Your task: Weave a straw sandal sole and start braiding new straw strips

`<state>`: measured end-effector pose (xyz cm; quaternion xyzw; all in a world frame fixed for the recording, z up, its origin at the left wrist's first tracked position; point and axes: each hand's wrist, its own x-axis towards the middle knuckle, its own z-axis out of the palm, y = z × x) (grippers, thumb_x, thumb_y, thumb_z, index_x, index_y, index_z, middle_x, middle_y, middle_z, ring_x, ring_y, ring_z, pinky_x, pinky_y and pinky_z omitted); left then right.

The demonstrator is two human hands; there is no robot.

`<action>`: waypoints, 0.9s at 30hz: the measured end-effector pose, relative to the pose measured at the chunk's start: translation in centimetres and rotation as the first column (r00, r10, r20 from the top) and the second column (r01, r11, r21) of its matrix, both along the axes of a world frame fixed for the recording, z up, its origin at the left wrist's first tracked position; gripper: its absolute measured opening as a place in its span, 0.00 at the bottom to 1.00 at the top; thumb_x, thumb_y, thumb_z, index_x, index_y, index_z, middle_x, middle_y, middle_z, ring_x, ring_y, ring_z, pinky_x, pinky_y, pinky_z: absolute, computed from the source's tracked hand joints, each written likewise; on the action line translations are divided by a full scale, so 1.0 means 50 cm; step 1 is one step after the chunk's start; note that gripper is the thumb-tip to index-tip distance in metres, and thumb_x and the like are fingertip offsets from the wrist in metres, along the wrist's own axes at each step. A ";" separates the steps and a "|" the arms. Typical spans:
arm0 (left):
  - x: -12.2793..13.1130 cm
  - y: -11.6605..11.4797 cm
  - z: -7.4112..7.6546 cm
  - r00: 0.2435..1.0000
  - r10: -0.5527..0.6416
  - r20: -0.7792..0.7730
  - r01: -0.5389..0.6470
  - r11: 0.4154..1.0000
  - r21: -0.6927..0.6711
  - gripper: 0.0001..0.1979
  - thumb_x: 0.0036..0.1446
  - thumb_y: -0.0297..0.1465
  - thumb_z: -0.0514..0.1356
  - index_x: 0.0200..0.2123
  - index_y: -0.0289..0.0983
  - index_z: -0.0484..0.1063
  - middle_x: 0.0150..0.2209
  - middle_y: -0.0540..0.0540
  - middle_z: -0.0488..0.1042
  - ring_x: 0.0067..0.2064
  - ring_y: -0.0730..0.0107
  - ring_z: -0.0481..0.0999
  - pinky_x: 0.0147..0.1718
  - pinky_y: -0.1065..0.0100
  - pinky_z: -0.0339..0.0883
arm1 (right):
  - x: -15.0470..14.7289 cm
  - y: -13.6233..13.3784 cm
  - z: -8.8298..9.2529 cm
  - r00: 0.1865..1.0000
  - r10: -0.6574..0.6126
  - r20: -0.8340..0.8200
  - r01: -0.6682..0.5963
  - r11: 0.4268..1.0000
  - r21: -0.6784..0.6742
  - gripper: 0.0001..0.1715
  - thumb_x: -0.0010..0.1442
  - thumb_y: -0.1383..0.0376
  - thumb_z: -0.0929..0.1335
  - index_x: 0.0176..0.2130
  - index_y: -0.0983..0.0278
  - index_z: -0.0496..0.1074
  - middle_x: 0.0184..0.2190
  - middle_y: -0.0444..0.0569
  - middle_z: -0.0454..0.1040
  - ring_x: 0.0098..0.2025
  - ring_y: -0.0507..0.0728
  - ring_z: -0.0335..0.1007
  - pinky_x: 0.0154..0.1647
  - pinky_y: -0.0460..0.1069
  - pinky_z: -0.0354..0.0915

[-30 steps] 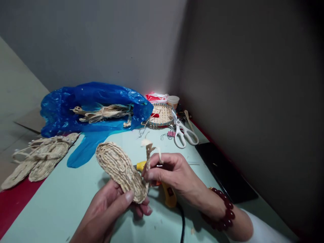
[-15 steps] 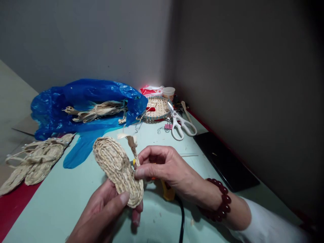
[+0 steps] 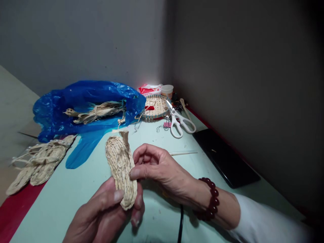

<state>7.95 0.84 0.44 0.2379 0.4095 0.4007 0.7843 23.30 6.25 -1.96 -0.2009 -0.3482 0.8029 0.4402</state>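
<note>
Woven sole [image 3: 120,163] sits between the hands [image 3: 102,209] [image 3: 158,167]; both grip it.

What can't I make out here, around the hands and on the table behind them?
All in the head view:
- Woven sole: its far face is turned away, with fingers of the left hand behind it.
- Black cable: the bottom edge cuts it off below; its upper part disappears beneath the right hand and wrist.
- Cup: its print is too small to read.
- Clutter behind the white scissors: too dark and small to name.
</note>
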 end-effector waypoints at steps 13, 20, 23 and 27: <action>0.001 -0.010 -0.008 0.995 0.090 -0.032 -0.088 0.995 0.051 0.12 0.55 0.30 0.56 0.40 0.36 0.77 0.27 0.45 0.72 0.30 0.64 0.66 0.33 0.63 0.64 | -0.004 0.006 -0.007 0.999 0.031 -0.036 -0.032 0.999 -0.042 0.20 0.38 0.66 0.82 0.30 0.67 0.74 0.28 0.41 0.73 0.29 0.46 0.67 0.34 0.41 0.63; 0.004 -0.009 -0.026 0.982 0.079 -0.173 -0.058 0.991 0.122 0.10 0.53 0.37 0.66 0.27 0.37 0.73 0.21 0.50 0.68 0.25 0.72 0.62 0.28 0.68 0.59 | -0.002 0.001 -0.003 0.995 0.058 0.086 -0.058 0.998 -0.002 0.18 0.40 0.61 0.80 0.27 0.67 0.74 0.24 0.42 0.73 0.27 0.49 0.66 0.33 0.46 0.61; 0.002 -0.011 -0.025 0.981 0.056 -0.184 -0.033 0.992 0.125 0.13 0.50 0.39 0.68 0.25 0.37 0.74 0.21 0.50 0.70 0.25 0.72 0.62 0.29 0.70 0.59 | -0.004 0.000 -0.005 0.996 0.080 0.048 -0.078 0.996 -0.041 0.19 0.38 0.63 0.81 0.27 0.67 0.73 0.25 0.41 0.72 0.27 0.49 0.65 0.34 0.46 0.60; 0.003 -0.015 -0.018 0.978 0.035 -0.207 0.002 0.984 0.179 0.12 0.49 0.40 0.69 0.25 0.37 0.75 0.20 0.49 0.70 0.25 0.72 0.63 0.28 0.69 0.59 | -0.007 0.004 -0.017 0.998 0.063 -0.022 -0.063 0.998 -0.021 0.25 0.35 0.70 0.82 0.30 0.64 0.70 0.27 0.39 0.69 0.30 0.48 0.64 0.37 0.44 0.59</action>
